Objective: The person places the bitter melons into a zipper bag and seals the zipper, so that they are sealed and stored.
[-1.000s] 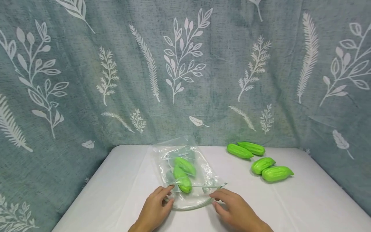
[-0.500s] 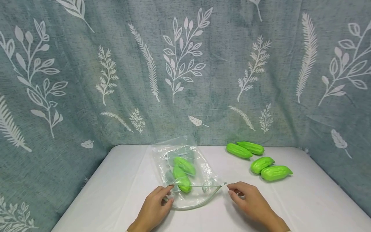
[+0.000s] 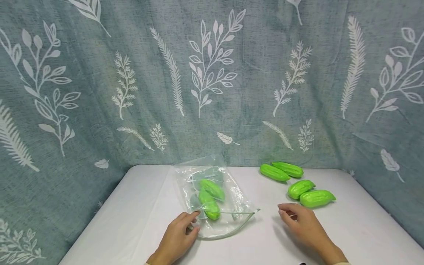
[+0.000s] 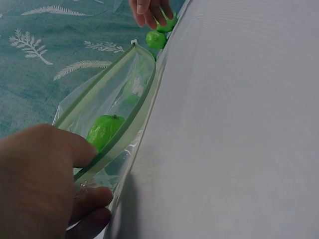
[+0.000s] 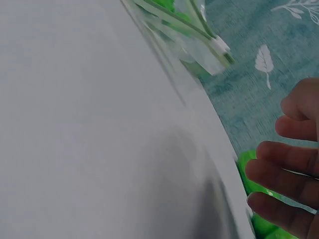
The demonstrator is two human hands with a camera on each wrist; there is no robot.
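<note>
A clear plastic zip bag [image 3: 228, 229] with a pale green zip edge lies on the table, its mouth spread toward me. Two bright green ridged gourds [image 3: 208, 206] are inside it. My left hand [image 3: 177, 233] pinches the near left part of the mouth; in the left wrist view the thumb lies inside the zip edge [image 4: 135, 113] and fingers lie outside. My right hand [image 3: 303, 222] hovers right of the bag with loosely bent fingers and holds nothing. Nearest to it is a loose gourd [image 3: 317, 198], just beyond the knuckles.
Another gourd [image 3: 299, 188] rests against the nearest loose one. Farther back, two more gourds [image 3: 274, 172] lie side by side near the table's far edge. The white-covered table [image 3: 132, 206] ends at a grey-green leaf-patterned curtain [image 3: 212, 129] behind and at both sides.
My right hand has left the bag's right edge and moved right, toward the loose gourds. My left hand stays at the bag's mouth, and the gourds have not moved.
</note>
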